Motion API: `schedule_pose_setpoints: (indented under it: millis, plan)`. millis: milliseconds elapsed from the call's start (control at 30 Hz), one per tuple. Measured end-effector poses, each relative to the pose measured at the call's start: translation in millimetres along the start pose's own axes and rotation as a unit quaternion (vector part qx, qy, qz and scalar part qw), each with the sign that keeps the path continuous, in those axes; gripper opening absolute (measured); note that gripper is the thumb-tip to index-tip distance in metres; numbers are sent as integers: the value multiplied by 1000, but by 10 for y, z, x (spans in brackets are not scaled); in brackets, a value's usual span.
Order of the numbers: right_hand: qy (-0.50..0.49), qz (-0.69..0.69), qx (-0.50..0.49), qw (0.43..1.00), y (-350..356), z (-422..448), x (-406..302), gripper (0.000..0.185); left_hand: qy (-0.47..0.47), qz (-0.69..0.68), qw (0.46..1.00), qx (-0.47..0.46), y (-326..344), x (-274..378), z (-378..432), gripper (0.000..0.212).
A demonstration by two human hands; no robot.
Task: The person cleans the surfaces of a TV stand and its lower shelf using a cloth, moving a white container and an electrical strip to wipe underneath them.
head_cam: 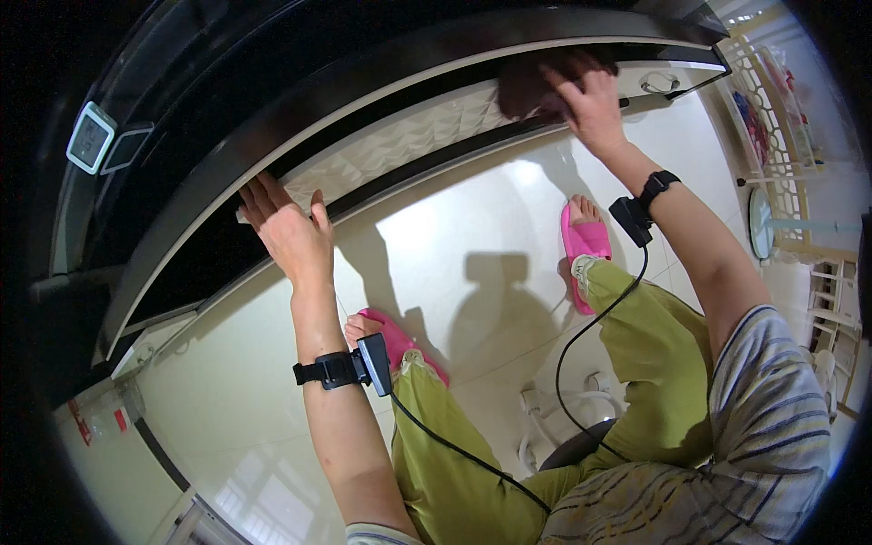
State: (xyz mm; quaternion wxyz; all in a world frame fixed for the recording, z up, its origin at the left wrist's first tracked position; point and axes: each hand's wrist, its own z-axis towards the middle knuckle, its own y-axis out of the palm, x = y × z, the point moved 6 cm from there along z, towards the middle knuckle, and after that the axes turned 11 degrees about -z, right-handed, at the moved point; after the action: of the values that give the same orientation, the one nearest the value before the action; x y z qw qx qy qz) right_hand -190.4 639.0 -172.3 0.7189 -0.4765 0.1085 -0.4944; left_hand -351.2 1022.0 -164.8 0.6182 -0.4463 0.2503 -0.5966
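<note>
My right hand [593, 112] is on a dark maroon cloth [521, 92] at the right of a long, shallow recess in a glossy black piece of furniture [340, 95]. Motion blurs both the cloth and my fingers. A white panel with a raised triangular pattern [402, 139] runs along the recess. Over its left end is my left hand [289, 228], palm down, thumb spread away from the fingers. Its fingertips reach under the black front edge and are partly in shadow. Nothing is visibly held in it; a small white edge [242, 216] shows beside the fingers.
A small digital display [92, 138] stands on the black surface at upper left. White fronts with ring pulls [659, 83] flank the recess. Below are pink slippers [586, 231] on a tiled floor [470, 204]. Cables [470, 446] run from both wrist devices. Racks [756, 122] stand at right.
</note>
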Motion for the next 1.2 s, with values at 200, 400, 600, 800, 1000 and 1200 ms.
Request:
schedule_pose_setpoints:
  millis: [200, 400, 600, 800, 1000, 1200]
  plan:
    - [225, 77, 26, 971, 205, -227, -66, 76, -2, 6, 1000, 14, 37, 56, 13, 83]
    - [249, 155, -66, 954, 228, -71, -1026, 76, 12, -28, 999, 26, 81, 296, -74, 79]
    - [151, 231, 39, 960, -10, 78, -1331, 61, 118, -191, 969, -101, 265, 972, -380, 66]
    - [150, 109, 71, 980, 155, -122, -563, 37, 109, -254, 946, -171, 401, 1137, -423, 57]
    - [262, 121, 105, 952, 187, -286, -188, 45, 41, -321, 924, -204, 532, 1059, -458, 44]
    - [376, 193, 56, 904, 502, -447, -175, 37, -33, -383, 883, -267, 755, 1032, -569, 41]
